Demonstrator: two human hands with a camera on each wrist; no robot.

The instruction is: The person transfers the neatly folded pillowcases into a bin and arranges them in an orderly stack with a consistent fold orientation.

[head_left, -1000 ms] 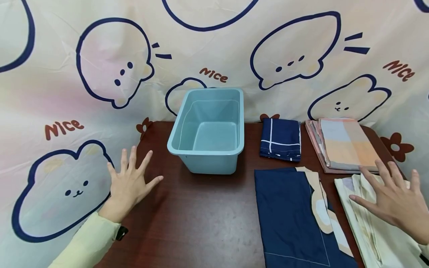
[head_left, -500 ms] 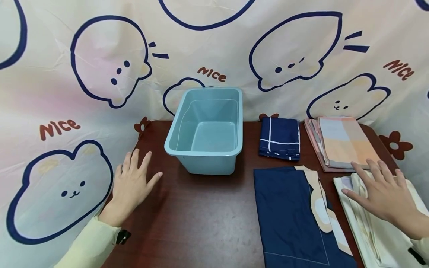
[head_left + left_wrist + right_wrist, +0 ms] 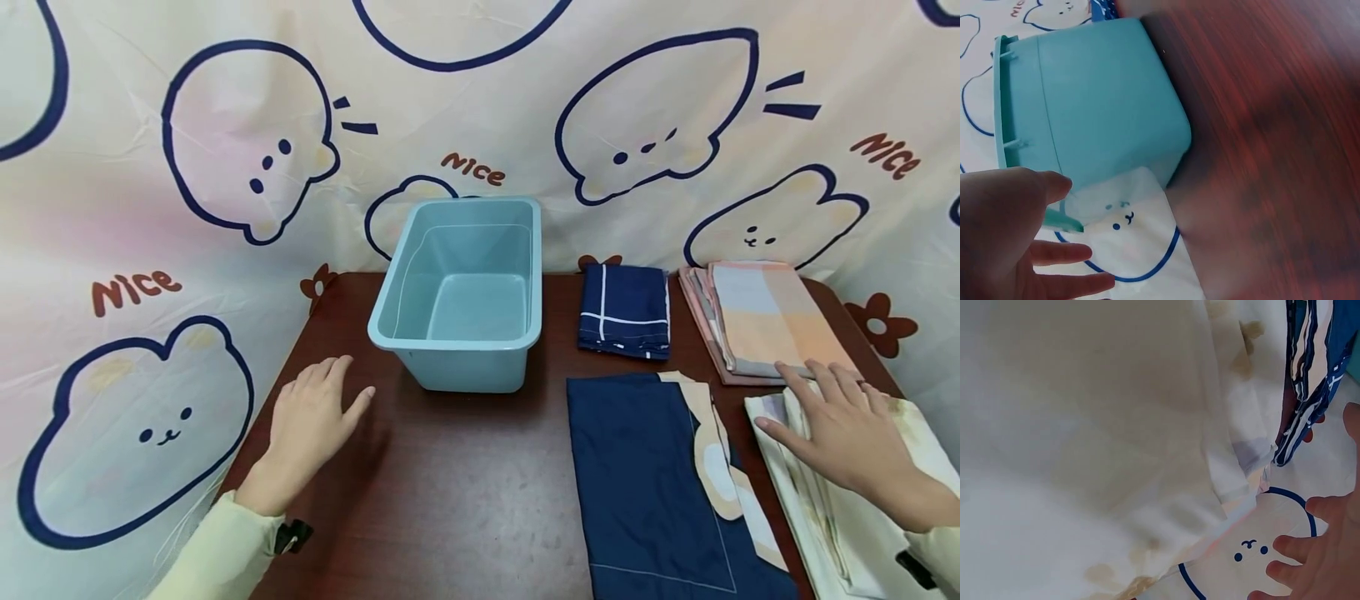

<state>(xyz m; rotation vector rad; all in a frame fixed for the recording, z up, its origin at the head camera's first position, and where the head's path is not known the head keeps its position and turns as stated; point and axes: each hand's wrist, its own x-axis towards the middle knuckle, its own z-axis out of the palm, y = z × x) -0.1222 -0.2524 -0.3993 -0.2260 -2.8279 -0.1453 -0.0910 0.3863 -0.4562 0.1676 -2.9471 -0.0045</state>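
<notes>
My left hand [image 3: 311,425] hovers over the table's left side, fingers relaxed and thumb apart, holding nothing. To its right stands a light blue plastic basin [image 3: 457,367], whose side wall [image 3: 1097,100] fills much of the left wrist view. My right hand [image 3: 855,433] is spread above a folded cream cloth [image 3: 885,542]; its fingers [image 3: 1300,547] hold nothing. Brownish patches mark that cloth in the right wrist view. Beside it lies a folded navy cloth with beige shapes [image 3: 645,483]. Behind are a small navy cloth with white lines [image 3: 626,308] and a folded pastel checked cloth [image 3: 780,317].
The dark brown table [image 3: 465,492] has printed fabric [image 3: 465,108] hanging behind it and along both sides. The basin stands near the back edge. Folded cloths cover most of the right side.
Both hands have lowered toward the table, their fingers less spread than before. The left hand has shifted slightly right. Basin and cloths stay where they were.
</notes>
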